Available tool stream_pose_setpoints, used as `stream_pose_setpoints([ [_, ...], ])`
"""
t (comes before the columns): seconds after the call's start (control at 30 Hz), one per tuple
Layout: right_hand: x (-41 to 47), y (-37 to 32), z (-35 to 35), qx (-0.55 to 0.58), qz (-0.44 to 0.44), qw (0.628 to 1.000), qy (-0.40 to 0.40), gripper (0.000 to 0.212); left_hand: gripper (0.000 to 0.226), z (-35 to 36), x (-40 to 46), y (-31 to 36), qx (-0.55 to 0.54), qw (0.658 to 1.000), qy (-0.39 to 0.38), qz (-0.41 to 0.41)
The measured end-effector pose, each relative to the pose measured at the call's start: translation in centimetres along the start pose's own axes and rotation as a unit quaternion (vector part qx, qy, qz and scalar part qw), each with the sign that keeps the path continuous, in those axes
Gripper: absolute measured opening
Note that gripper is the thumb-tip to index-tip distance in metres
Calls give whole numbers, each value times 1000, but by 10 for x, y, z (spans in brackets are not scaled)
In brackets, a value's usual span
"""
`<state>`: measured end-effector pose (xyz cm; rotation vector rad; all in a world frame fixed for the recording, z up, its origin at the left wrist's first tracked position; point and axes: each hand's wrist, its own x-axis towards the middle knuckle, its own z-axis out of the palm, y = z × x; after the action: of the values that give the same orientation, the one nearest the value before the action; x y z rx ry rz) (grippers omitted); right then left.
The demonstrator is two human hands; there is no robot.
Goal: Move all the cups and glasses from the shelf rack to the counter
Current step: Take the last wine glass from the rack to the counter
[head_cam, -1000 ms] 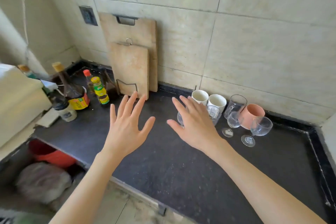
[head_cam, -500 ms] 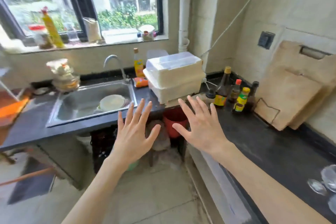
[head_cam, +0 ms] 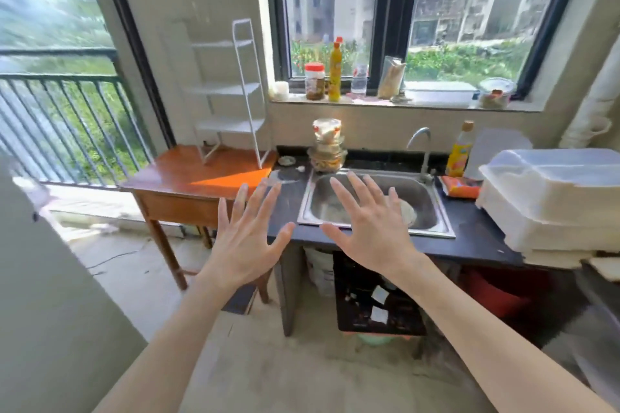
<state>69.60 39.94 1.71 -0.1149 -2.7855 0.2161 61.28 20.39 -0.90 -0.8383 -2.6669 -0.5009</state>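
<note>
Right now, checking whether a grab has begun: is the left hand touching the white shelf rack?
Apart. The head view shows the left hand spread open in mid-air, the white shelf rack standing far beyond it on the wooden table.

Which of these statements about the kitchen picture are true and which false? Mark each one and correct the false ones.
1. Both hands are empty, fingers spread. True: left hand, right hand.
2. The white shelf rack holds several glasses. False: its shelves are bare.
3. The rack stands on a wooden table. True.
4. The sink is left of the wooden table. False: it is to the right.
</note>
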Motion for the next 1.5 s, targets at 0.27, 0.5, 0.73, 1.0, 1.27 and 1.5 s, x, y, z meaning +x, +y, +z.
stream_pose_setpoints([
  [0.27, 121, -64, 49, 16, -56, 998, 0, 73, 68, -13, 44, -114, 38, 997, 13, -67],
  [0.5, 248, -82, 104, 34, -92, 995, -16, 72, 67, 10, 120, -207, 59, 991, -4, -120],
  [0.73, 395, -93, 119, 49, -113, 992, 11, 72, 68, -7, 242, -277, 76, 990, 4, -119],
  [1.0, 515, -117, 142, 58, -131, 990, 7, 68, 65, -12, 347, -349, 5, 994, 41, -102],
  [1.27, 652, -155, 157, 81, -115, 988, 58, 63, 65, -5, 482, -446, -132, 987, 82, -41],
  [1.5, 793, -178, 157, 69, -39, 993, 91, 60, 64, -32, 626, -505, -239, 964, 110, 22],
])
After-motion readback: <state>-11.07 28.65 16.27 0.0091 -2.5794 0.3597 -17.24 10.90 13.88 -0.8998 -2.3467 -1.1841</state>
